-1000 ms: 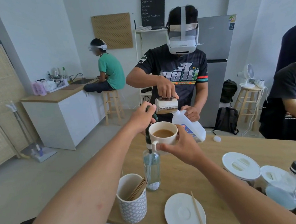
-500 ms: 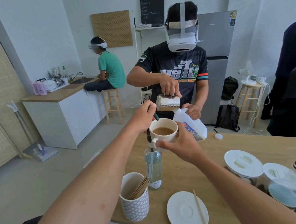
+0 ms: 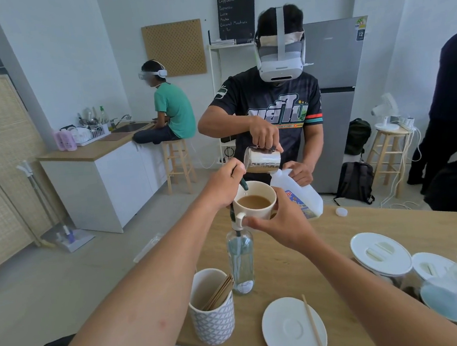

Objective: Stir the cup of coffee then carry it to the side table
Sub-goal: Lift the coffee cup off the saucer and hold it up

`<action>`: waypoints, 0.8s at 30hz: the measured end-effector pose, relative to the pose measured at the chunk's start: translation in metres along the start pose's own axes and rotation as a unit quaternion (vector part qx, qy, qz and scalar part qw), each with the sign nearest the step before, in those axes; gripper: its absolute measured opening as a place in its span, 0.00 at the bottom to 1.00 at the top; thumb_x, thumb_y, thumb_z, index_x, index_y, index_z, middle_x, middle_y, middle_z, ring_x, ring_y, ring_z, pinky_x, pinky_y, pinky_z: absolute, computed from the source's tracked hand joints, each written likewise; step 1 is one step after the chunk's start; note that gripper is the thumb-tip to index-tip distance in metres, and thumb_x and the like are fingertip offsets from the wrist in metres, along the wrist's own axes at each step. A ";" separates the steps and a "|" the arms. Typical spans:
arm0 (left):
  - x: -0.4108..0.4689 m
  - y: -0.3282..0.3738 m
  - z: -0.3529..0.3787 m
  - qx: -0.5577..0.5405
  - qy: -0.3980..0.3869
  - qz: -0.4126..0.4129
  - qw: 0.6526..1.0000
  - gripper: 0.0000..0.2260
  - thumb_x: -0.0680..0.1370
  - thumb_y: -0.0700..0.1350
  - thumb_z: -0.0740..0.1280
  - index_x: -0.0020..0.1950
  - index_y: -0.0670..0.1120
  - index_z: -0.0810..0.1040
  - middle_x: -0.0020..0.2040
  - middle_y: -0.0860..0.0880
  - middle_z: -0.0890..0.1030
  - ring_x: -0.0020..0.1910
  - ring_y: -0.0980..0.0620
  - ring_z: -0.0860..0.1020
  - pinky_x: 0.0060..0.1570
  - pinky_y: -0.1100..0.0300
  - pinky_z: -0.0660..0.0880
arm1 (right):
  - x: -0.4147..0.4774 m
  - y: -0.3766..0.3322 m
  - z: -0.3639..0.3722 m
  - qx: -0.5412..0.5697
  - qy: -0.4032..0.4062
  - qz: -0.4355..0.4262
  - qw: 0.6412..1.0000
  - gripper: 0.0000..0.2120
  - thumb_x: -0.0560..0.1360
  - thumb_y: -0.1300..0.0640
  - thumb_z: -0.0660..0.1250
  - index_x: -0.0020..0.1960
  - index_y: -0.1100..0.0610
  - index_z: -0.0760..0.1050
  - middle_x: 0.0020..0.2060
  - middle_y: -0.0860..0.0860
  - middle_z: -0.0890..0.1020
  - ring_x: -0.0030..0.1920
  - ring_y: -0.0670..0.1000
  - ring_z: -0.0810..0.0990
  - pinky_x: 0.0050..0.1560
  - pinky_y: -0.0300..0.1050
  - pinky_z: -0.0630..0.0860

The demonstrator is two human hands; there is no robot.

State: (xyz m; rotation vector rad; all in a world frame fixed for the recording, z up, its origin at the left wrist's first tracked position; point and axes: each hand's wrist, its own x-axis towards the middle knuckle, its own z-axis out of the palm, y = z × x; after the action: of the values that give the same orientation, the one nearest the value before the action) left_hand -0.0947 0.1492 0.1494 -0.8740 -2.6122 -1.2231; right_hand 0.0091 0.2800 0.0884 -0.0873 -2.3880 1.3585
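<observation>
A white cup point(image 3: 255, 200) of light brown coffee point(image 3: 253, 201) is being held up near the middle of the frame, clear of the wooden surface point(image 3: 323, 239) below it. The cup is being gripped by the right hand point(image 3: 279, 221), whose fingers are curled around its right wall and whose thumb is being pressed at the handle on the near side. The left hand point(image 3: 224, 185) is being kept closed at the cup's upper left rim, pinching a dark green pump spout point(image 3: 243, 183) whose tip is being pointed down into the cup. The spout belongs to a clear glass bottle point(image 3: 241, 262) standing on the surface directly under the cup.

Toward the lower middle of the frame, a patterned holder point(image 3: 213, 318) with wooden sticks point(image 3: 219, 292) is standing just left of the bottle, and a white saucer point(image 3: 292, 328) is lying to its right with a single wooden stick point(image 3: 313, 326) resting across it. At the lower right, white-lidded jars point(image 3: 380, 251) and a dark-capped bottle point(image 3: 456, 290) are being crowded together.

Behind the cup, a person in a dark shirt point(image 3: 271, 107) is wearing a white headset and is tilting a steel jug point(image 3: 262, 159) while a plastic milk jug point(image 3: 299, 194) is being steadied on the surface. A small white cap point(image 3: 341, 212) is lying to its right. At the upper left, another person in a green shirt point(image 3: 174, 111) is sitting on a wooden stool point(image 3: 177, 163) at a sink counter.
</observation>
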 end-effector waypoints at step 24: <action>-0.011 0.006 0.003 -0.079 -0.020 -0.076 0.994 0.25 0.85 0.58 0.46 0.80 0.50 0.54 0.78 0.46 0.63 0.75 0.46 0.65 0.70 0.51 0.62 | -0.017 0.004 -0.011 -0.013 0.003 0.002 1.000 0.39 0.61 0.40 0.80 0.66 0.50 0.68 0.52 0.40 0.79 0.51 0.36 0.77 0.45 0.30 0.72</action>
State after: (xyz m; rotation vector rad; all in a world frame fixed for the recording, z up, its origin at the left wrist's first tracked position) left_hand -0.0817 0.1492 0.1479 -0.7432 -2.6857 -1.4818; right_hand 0.0278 0.2873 0.0847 -0.1040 -2.4035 1.3274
